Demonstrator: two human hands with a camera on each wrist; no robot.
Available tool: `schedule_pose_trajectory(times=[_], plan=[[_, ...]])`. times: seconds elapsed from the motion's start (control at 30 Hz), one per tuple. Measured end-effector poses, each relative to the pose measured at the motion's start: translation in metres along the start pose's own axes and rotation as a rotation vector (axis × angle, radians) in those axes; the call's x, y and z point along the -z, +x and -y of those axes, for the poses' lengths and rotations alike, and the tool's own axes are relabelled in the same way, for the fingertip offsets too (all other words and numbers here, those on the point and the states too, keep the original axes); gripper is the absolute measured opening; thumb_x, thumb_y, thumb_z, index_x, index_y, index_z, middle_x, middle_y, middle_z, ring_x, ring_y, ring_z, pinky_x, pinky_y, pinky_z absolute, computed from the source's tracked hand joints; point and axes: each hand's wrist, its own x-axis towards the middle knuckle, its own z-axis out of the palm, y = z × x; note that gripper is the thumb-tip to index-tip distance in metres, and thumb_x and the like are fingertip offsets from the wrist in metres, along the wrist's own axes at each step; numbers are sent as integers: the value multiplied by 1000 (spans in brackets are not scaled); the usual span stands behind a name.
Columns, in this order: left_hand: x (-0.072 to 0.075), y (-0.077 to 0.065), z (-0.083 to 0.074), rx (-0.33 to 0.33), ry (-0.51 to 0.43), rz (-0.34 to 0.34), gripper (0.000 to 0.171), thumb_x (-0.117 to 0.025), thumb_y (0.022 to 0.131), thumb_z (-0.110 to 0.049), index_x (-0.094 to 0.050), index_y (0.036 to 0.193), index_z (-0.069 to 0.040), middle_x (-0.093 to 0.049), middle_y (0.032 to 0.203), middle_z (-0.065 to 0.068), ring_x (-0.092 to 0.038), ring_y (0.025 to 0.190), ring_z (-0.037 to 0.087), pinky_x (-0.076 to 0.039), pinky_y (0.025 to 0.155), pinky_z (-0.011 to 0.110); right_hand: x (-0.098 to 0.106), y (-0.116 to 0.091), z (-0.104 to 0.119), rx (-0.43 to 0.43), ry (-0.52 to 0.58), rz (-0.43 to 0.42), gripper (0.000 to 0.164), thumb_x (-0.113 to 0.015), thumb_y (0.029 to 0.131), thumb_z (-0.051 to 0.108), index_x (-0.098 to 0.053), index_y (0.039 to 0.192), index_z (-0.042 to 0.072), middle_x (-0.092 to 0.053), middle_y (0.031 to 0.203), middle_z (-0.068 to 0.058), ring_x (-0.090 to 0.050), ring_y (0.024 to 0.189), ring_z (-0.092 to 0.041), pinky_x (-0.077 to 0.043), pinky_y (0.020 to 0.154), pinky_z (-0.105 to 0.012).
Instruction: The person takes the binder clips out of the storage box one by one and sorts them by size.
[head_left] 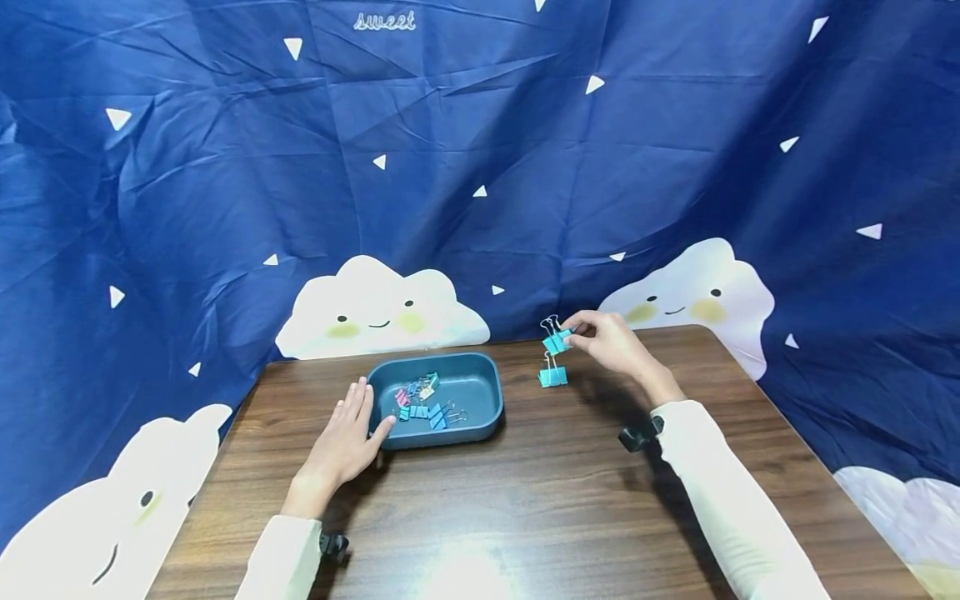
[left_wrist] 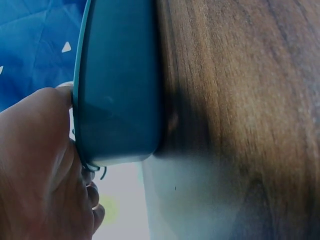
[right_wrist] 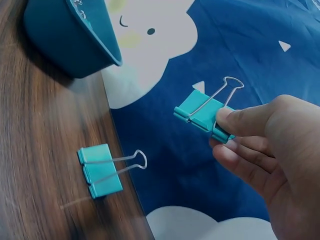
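My right hand (head_left: 611, 340) pinches a turquoise binder clip (right_wrist: 197, 111) between thumb and fingers, raised above the table with its wire handle pointing up. Below it, a second turquoise binder clip (head_left: 553, 377) stands on the wood with its wire handle upright. My left hand (head_left: 347, 442) rests with straight fingers along the left end of a dark teal tray (head_left: 491, 392), thumb at the near rim. Inside the tray, towards its left half, lie several small clips in blue, pink, green and pale yellow, among them a larger blue binder clip (head_left: 437, 417).
The brown wooden table (head_left: 540, 508) ends at the back against a blue curtain (head_left: 525, 208) printed with white clouds and triangles. Dark wrist devices (head_left: 636, 437) sit at both white sleeves (head_left: 731, 492).
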Motion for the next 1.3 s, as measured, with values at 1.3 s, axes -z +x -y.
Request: schedule_pose_trajectory(times=[1.3], plan=[[-1,1,1,5,-33,5,90,-40,112,-59,-15,167,7,-7,178,24,-10,166,42,-16,135,59,25,-24,-38,-96,-21,-65,19,-81,94,11,-80,112,7,-79,91,-10,-68,80,-15,-53,71,-19]])
